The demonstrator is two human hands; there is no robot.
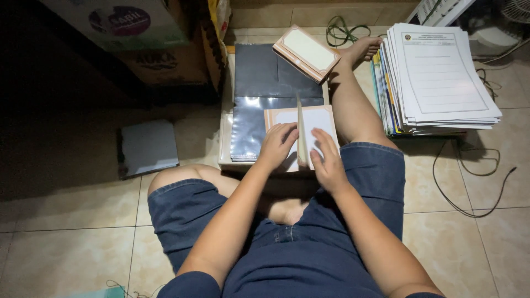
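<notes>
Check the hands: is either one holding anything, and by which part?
Both hands, left hand and right hand, press on the white orange-bordered cards, either side of one upright card; a true grip cannot be told.

There were two hands, a left hand (277, 144) and a right hand (328, 159). There was one open card (301, 132), one big paper pile (439, 77), two boxes (160, 38), and one fan (516, 11).
</notes>
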